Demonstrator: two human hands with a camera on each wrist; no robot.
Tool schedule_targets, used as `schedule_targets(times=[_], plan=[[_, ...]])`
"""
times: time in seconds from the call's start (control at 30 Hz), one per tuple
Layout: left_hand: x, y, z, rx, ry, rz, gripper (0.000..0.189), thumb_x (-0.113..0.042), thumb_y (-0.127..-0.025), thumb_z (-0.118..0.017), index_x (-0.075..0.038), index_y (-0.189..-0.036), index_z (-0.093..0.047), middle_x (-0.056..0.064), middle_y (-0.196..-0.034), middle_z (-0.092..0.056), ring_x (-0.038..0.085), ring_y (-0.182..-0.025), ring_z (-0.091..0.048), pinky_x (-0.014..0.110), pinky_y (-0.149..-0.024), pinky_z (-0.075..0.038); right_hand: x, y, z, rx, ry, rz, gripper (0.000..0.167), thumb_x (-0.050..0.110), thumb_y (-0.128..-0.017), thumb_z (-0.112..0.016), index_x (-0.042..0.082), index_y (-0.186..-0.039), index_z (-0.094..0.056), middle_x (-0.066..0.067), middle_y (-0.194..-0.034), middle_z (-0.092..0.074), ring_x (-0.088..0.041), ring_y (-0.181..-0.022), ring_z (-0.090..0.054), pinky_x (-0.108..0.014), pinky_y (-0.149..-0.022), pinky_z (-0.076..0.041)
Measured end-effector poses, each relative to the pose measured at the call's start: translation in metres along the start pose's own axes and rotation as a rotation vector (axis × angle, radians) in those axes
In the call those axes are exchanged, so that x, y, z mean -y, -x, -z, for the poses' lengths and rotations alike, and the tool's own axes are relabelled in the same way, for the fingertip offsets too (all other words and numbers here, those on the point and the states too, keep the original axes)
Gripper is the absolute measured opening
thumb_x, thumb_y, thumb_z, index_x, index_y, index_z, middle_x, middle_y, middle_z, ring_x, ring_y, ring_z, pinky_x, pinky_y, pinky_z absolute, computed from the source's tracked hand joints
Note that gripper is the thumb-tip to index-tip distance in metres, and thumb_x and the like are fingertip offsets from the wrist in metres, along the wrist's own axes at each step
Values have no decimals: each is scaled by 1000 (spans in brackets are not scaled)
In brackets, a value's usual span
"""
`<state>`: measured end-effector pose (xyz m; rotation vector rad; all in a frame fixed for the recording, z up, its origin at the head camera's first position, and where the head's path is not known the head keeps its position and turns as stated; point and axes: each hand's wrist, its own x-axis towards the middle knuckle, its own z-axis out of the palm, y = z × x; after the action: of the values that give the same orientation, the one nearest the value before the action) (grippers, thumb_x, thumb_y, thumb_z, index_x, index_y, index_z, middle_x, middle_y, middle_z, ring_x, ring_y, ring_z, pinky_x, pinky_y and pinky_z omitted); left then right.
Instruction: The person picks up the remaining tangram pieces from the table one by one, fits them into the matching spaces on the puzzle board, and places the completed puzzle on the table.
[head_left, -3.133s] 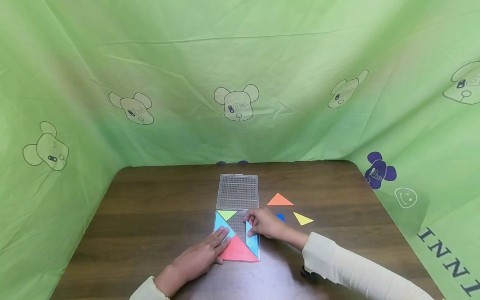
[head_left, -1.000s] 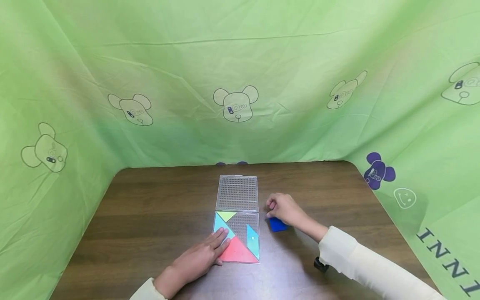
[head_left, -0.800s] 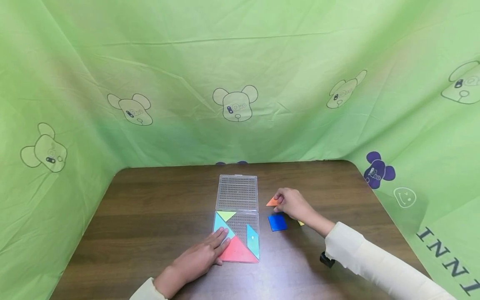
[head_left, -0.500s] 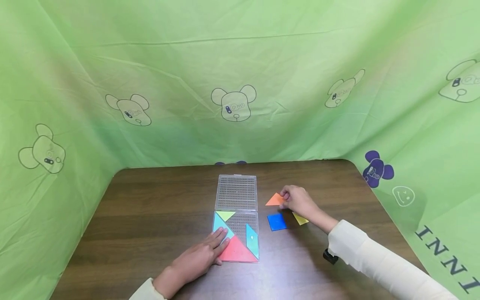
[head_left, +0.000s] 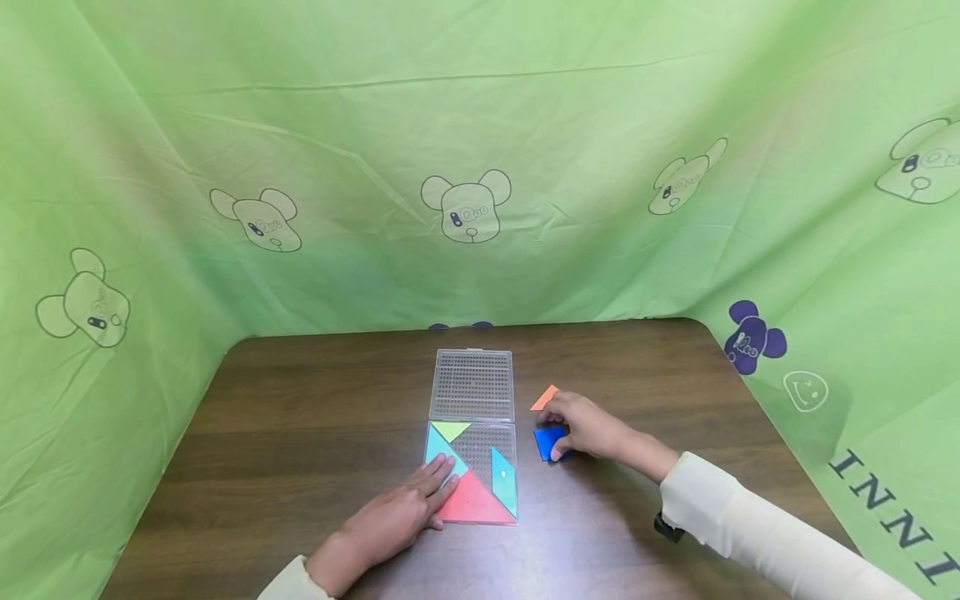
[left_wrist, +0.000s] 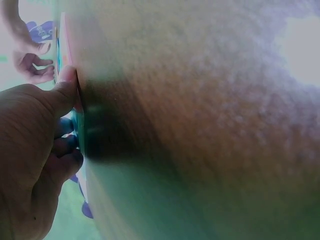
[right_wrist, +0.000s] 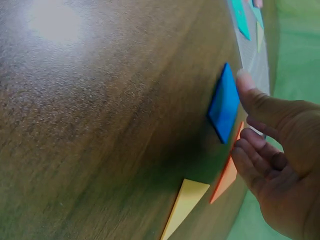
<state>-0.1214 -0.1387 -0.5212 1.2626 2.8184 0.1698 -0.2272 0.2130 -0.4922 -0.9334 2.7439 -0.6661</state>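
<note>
In the head view my left hand lies with extended fingers on the tangram pieces in the lower half of a clear hinged case. Its thumb sits at the case's near edge. That half holds a red triangle, a light-blue triangle, a light-blue parallelogram and a small yellow-green triangle. My right hand hovers over a blue square, thumb tip near its edge, other fingers loosely bent. The square lies flat on the table.
Beyond the right hand lies an orange triangle. The right wrist view also shows a yellow triangle on the table. The case's lid half lies flat behind the lower half. A green cloth surrounds the brown table.
My right hand has let go of the light-blue parallelogram in the case, moved right to the orange triangle, then come back toward the blue square. The left hand has stayed put.
</note>
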Motion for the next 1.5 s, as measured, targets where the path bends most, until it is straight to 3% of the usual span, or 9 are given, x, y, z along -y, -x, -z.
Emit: schedule_targets(times=[0.2, 0.53, 0.7, 0.87, 1.0, 1.17, 1.3, 1.5], plan=[[0, 0, -1, -7, -15, -2, 57, -35, -102, -61, -7, -150, -52, 16, -162, -42, 31, -151, -41, 41, -117, -44, 6, 3, -6, 31, 83, 7, 48, 20, -71, -94, 6, -112, -73, -4, -103, -64, -17, -94, -58, -33, -83, -56], [0, -1, 0, -3, -16, 0, 57, -36, -102, -61, -7, -150, -52, 16, -161, -43, 31, -151, -41, 40, -117, -44, 11, 0, -6, 62, 72, -41, 46, 16, -71, -94, 4, -105, -65, -5, -105, -61, -22, -100, -55, -45, -91, -54], [-1, -1, 0, 17, 13, 14, 56, -36, -103, -59, -7, -151, -51, 15, -162, -42, 30, -151, -40, 41, -117, -44, 12, -4, -3, 38, 69, -56, 43, 8, -70, -93, 6, -96, -59, -3, -95, -62, -18, -92, -56, -35, -81, -54], [0, -1, 0, -12, -10, -4, 56, -35, -102, -61, -6, -150, -53, 16, -161, -44, 31, -150, -42, 41, -117, -44, 12, -7, 2, 24, 50, -60, 29, -1, -79, -85, 8, -90, -59, -1, -84, -60, -13, -79, -56, -24, -69, -49], [1, 0, -2, -66, -46, -43, 55, -34, -100, -63, -4, -146, -56, 19, -157, -48, 33, -147, -46, 41, -116, -46, 10, -7, 9, 27, 43, -24, 17, -4, -84, -78, 4, -96, -70, -1, -84, -69, -10, -77, -61, -22, -69, -54], [2, 0, -4, -78, -50, -51, 56, -35, -99, -64, -4, -145, -57, 20, -156, -49, 33, -146, -47, 41, -116, -46, 8, -6, 18, 7, -18, 5, 14, -3, -85, -77, 1, -98, -76, -5, -87, -75, -14, -81, -68, -26, -73, -59], [1, 0, -3, -70, -39, -45, 55, -34, -100, -63, -4, -146, -57, 19, -157, -48, 33, -147, -46, 42, -116, -45, 6, -8, 21, -14, -116, -73, 11, -1, -86, -77, 0, -97, -75, -8, -90, -76, -17, -84, -71, -29, -74, -61], [1, 0, -2, -70, -32, -47, 54, -34, -101, -62, -3, -146, -57, 20, -156, -48, 33, -147, -46, 42, -116, -45, 6, -11, 19, -48, -400, -324, 7, -5, -88, -73, -3, -95, -71, -11, -89, -73, -16, -82, -67, -30, -71, -61]])
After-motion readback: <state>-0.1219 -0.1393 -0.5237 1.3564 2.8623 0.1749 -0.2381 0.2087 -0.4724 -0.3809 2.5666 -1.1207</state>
